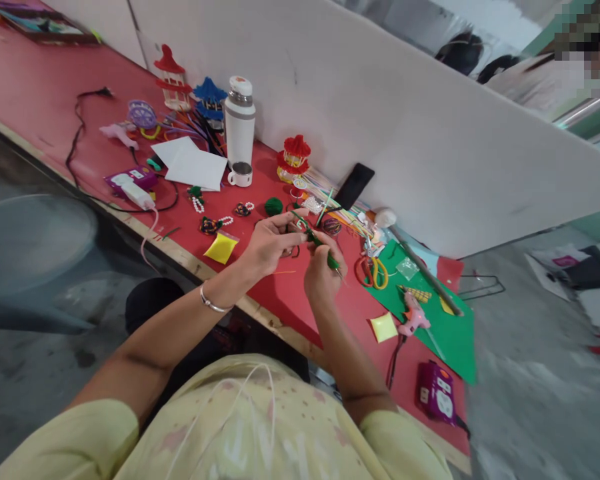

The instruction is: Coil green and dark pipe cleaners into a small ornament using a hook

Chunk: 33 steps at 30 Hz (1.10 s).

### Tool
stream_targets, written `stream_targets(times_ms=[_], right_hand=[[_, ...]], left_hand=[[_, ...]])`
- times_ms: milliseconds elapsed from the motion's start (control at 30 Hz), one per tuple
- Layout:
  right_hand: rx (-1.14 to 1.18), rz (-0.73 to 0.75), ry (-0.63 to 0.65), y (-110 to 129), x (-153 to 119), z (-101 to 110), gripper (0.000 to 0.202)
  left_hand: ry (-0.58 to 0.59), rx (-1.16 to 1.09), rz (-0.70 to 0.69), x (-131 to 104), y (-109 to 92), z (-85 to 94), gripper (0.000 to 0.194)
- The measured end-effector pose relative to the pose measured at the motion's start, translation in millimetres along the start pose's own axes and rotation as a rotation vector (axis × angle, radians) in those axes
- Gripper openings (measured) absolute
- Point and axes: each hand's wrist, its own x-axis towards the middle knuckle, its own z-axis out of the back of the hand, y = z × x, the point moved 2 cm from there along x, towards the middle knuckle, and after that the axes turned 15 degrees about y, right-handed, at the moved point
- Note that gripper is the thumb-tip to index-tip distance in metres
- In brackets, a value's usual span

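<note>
Above the red table (280, 300), my left hand (275, 241) pinches one end of a small dark green yarn piece (311, 233). My right hand (325, 270) is closed around a thin tool with a green part (333, 261), its metal end sticking out past the fingers. Both hands are close together, and the green piece spans the gap between them. Just behind my left hand lies a ball of green yarn (273, 206). A yellow packet (221, 247) rests to the left, near the bracelet wrist.
A white flask (240, 127), its cup (241, 175) and white papers (193, 163) stand back left. Scissors (373, 272), a pink glue gun (414, 315) and a purple power strip (437, 393) lie right. A phone (355, 185) leans by the partition.
</note>
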Motion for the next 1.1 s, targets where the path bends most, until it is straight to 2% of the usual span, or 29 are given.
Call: stream_targets(times_ms=[67, 100, 233, 400, 600, 900, 1100], right_hand=[[-0.102, 0.102, 0.008, 4, 4, -2, 0.031], [-0.146, 0.157, 0.020, 6, 7, 0, 0.030], [-0.247, 0.289, 0.153, 10, 15, 14, 0.032], [-0.318, 0.377, 0.335, 14, 21, 39, 0.025], [-0.439, 0.405, 0.407, 22, 26, 57, 0.026], [-0.465, 0.451, 0.464, 35, 24, 64, 0.026], [-0.440, 0.448, 0.590, 47, 27, 69, 0.028]], left_hand=[[-0.049, 0.027, -0.037, 0, -3, -0.8, 0.054], [-0.043, 0.003, -0.011, 0, -4, -0.2, 0.053], [0.072, -0.133, 0.164, 0, -9, 8.1, 0.049], [0.139, -0.136, 0.225, -1, -20, 14.2, 0.049], [0.127, -0.041, 0.218, 1, -24, 14.7, 0.048], [0.169, 0.075, 0.218, 1, -29, 17.2, 0.044], [0.276, 0.128, 0.270, 3, -33, 20.1, 0.043]])
